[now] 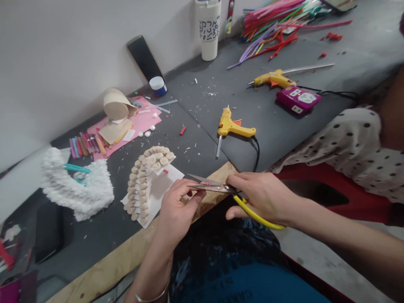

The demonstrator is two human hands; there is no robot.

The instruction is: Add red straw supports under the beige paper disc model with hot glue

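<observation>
My right hand (pixel 265 198) is closed round the yellow handles of a pair of scissors (pixel 217 188), whose blades stand open and point left. My left hand (pixel 176 208) is pinched shut just under the blade tips, holding something small and reddish that I cannot make out. Both hands hover over the table's wooden front edge (pixel 126 256), above my lap. Just left of my left hand lies a white card covered with rows of small beige rolled pieces (pixel 147 181).
A yellow glue gun (pixel 232 126) lies on the grey table behind the scissors. A second glue gun (pixel 274 78) and a pink power strip (pixel 298 99) lie further back. A white fluffy piece (pixel 72 185) is left. Another person's dotted sleeve (pixel 347 143) is on the right.
</observation>
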